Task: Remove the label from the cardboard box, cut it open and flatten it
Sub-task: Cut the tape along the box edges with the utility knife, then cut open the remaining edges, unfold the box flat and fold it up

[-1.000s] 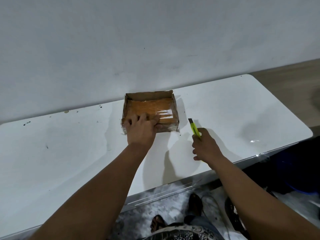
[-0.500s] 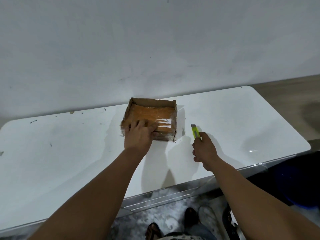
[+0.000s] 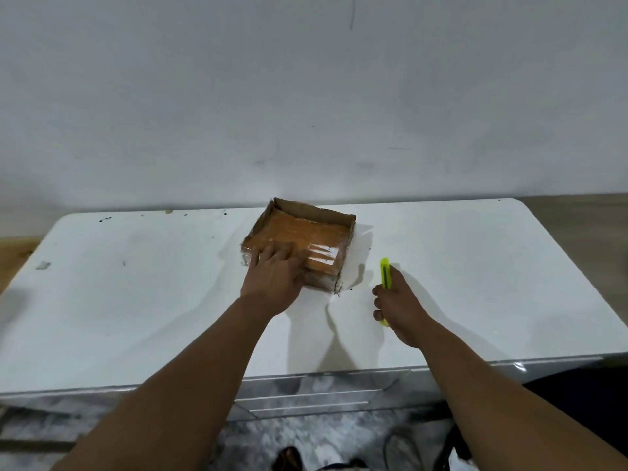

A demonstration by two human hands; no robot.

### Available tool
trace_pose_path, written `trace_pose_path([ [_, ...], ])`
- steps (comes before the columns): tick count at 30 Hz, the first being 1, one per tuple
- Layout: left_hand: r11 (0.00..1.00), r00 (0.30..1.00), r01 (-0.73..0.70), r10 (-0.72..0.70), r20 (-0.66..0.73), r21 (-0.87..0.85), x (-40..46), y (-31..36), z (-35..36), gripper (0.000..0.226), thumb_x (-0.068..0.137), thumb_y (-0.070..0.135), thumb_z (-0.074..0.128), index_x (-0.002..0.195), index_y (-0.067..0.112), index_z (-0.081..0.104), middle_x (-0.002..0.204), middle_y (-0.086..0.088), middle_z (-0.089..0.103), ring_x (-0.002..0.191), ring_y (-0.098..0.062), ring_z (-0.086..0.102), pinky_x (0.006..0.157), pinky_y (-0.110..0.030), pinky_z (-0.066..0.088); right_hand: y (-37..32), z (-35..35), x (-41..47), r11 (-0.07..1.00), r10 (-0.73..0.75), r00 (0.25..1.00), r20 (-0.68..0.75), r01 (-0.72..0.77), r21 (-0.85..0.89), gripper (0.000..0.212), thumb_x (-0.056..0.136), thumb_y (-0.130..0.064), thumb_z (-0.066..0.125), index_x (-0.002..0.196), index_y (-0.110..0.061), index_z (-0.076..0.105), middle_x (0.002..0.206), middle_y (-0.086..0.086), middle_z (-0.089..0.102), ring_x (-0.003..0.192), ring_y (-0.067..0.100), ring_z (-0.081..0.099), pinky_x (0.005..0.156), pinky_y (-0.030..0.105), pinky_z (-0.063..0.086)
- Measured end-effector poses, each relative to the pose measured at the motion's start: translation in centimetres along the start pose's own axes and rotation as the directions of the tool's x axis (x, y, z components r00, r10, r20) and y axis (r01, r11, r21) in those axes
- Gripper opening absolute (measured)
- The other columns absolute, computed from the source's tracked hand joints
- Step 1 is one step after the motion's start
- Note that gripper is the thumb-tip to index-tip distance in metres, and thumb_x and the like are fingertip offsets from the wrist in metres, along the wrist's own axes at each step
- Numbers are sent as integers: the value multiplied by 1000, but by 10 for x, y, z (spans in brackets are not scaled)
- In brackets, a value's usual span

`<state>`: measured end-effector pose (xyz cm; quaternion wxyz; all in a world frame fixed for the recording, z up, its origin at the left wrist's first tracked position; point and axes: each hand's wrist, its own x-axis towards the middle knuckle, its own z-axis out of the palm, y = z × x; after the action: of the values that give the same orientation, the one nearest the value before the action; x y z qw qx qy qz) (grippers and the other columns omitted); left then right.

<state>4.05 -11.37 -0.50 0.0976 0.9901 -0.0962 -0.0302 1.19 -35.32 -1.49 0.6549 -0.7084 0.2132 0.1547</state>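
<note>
A shallow brown cardboard box (image 3: pixel 306 229) lies on the white table (image 3: pixel 136 283), its taped orange face up and a low rim standing along its far side. A shiny strip of clear tape (image 3: pixel 323 254) crosses the near right part. My left hand (image 3: pixel 277 271) lies flat on the box's near edge, fingers spread over the top. To the right of the box, my right hand (image 3: pixel 396 302) grips a yellow-green utility knife (image 3: pixel 385 273) with its tip pointing away from me. The knife is apart from the box.
A pale wall (image 3: pixel 306 96) rises right behind the table. Dark specks dot the table's far left. The table's front edge (image 3: pixel 306 379) is close to me, with grey patterned floor and my feet below it. Wooden floor shows at the far right.
The box has turned a little under my left hand, its right end swinging nearer. My left fingers have spread flatter over its top. My right hand with the knife has hardly shifted.
</note>
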Motion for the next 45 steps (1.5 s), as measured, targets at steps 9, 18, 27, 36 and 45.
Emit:
trace_pose_path([
  [9, 946, 952, 304, -305, 11, -108, -8, 47, -7, 83, 82, 88, 35, 148, 38, 42, 171, -5, 8, 156, -34, -5, 119, -62, -13, 2, -17, 11, 931, -201, 971, -127, 149, -332, 19, 98, -18, 39, 116, -19, 46, 99, 1, 70, 71, 18, 55, 60, 30, 39],
  [18, 917, 926, 370, -376, -18, -148, -3, 59, -2, 76, 78, 84, 43, 129, 31, 59, 149, -2, 42, 143, -36, 25, 122, -53, 12, 10, -45, 27, 740, -240, 945, -221, 30, -672, 24, 90, -17, 51, 112, -12, 60, 109, 14, 62, 100, 36, 60, 85, 44, 51],
  [27, 931, 935, 349, -339, 102, -109, -25, 39, -17, 67, 86, 73, 50, 148, 50, 41, 167, -3, 12, 152, -38, 7, 124, -56, 0, -10, -47, 29, 587, -337, 924, -180, 57, -808, 46, 87, -25, 56, 133, -20, 49, 135, 8, 45, 126, 34, 40, 97, 45, 37],
  [36, 931, 941, 338, -332, 65, -136, -50, 17, -22, 50, 94, 63, 50, 144, 58, 44, 165, 5, 21, 146, -31, 20, 119, -48, 16, -56, 10, 31, 746, -312, 933, 176, 356, -562, 48, 92, -37, 55, 135, -16, 53, 130, 2, 60, 117, 21, 56, 85, 27, 42],
  [45, 828, 909, 392, -416, 30, -401, -47, -36, -17, 50, 102, 47, 52, 148, 30, 48, 130, 1, 64, 125, -27, 56, 108, -42, 41, -29, 46, -24, 885, -180, 978, 100, 206, -418, 54, 81, -42, 69, 124, -26, 39, 86, -4, 68, 79, 11, 64, 62, 29, 46],
])
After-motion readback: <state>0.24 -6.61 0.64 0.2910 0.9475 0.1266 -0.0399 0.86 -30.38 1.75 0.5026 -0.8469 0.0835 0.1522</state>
